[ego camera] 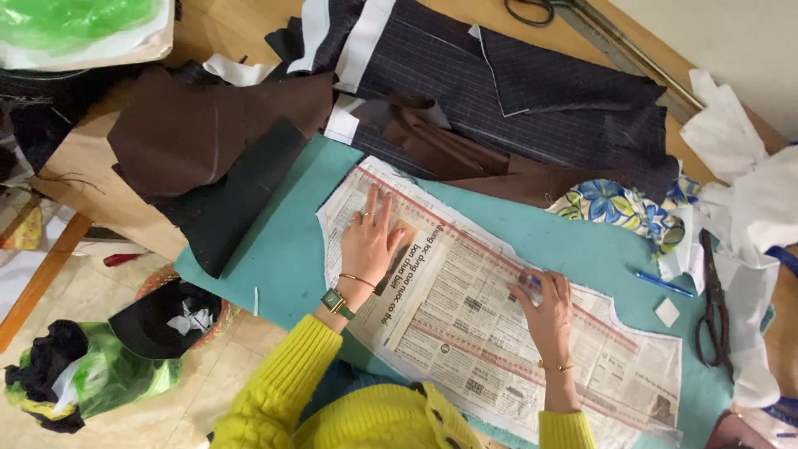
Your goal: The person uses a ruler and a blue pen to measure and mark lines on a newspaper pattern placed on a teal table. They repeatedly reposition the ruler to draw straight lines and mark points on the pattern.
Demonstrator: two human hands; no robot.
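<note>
A newspaper sheet cut as a pattern (465,333) lies flat on a teal fabric sheet (287,249) on the table. A long clear ruler with a red edge (465,237) runs diagonally across the paper. My left hand (370,241) presses flat on the ruler and paper, fingers spread; its wrist carries a green watch and a bracelet. My right hand (544,308) rests further down the ruler with its fingers closed on a small white piece, likely chalk (532,287). Both sleeves are yellow knit.
Brown fabric pieces (191,125) and dark pinstriped pieces (532,91) lie at the table's back. A floral cloth (619,208), a blue pen (665,284), a white chalk square (667,312) and black scissors (713,312) sit right. A basket (170,320) and green bag (108,374) stand on the floor.
</note>
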